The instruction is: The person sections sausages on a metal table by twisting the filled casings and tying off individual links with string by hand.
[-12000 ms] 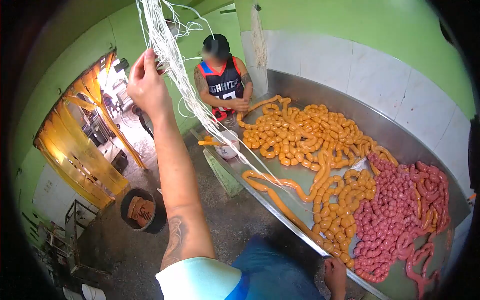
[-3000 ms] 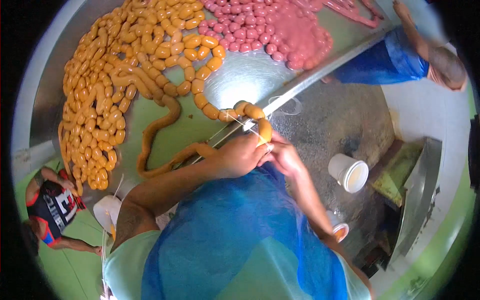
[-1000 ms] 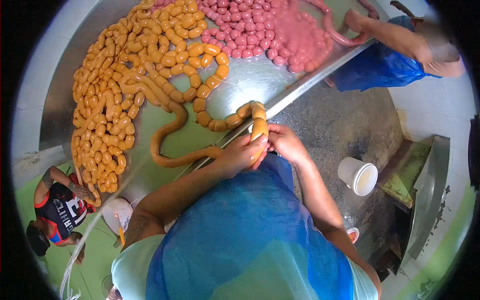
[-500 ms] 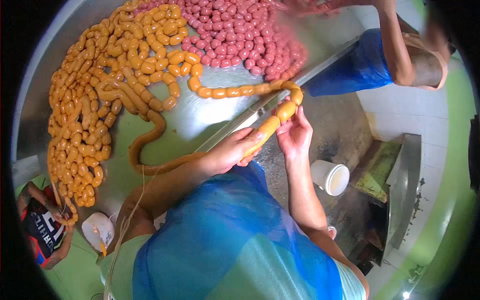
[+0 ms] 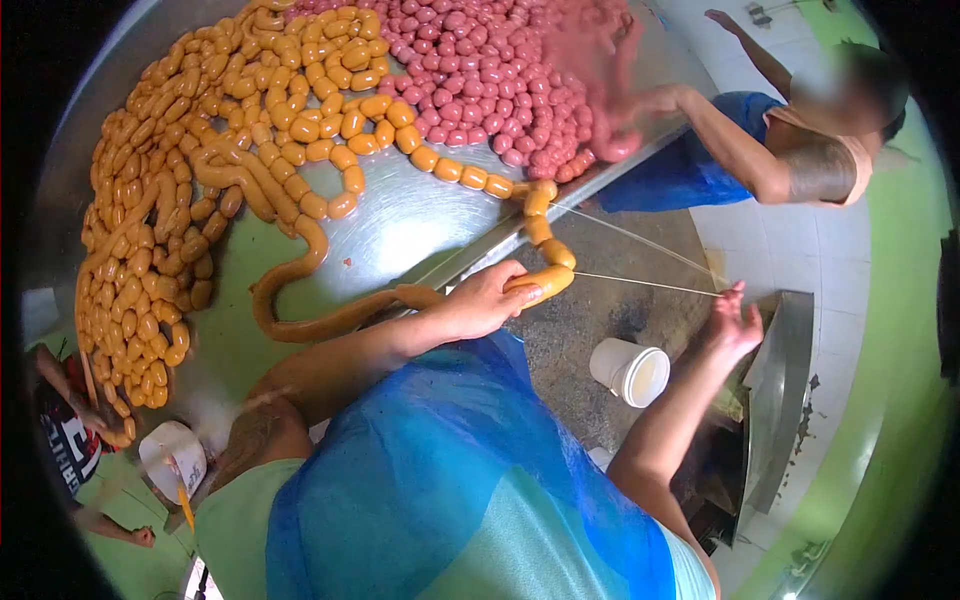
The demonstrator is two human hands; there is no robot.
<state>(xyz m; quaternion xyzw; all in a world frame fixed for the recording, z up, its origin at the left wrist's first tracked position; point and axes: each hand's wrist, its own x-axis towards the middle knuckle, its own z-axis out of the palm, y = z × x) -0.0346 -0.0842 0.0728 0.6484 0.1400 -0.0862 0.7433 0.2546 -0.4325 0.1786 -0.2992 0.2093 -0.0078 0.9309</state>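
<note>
Both well apart | left hand (image 5: 475, 304) clamped on sausage (image 5: 545, 285) | right hand (image 5: 737, 326) outstretched, holding string (image 5: 650, 284) (taut)

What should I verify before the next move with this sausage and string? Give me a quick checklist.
1. Left hand gripping the orange sausage: ok, it holds the near end.
2. String straight from sausage to right hand: ok, no sag visible in the lower strand.
3. Knot cinched tight: cannot tell, too small to see.
4. Linked chain wholly on the table: not ok, its last links pass over the table edge.
5. Co-worker's hand away from the string: ok, it is by the pink sausages.
</note>
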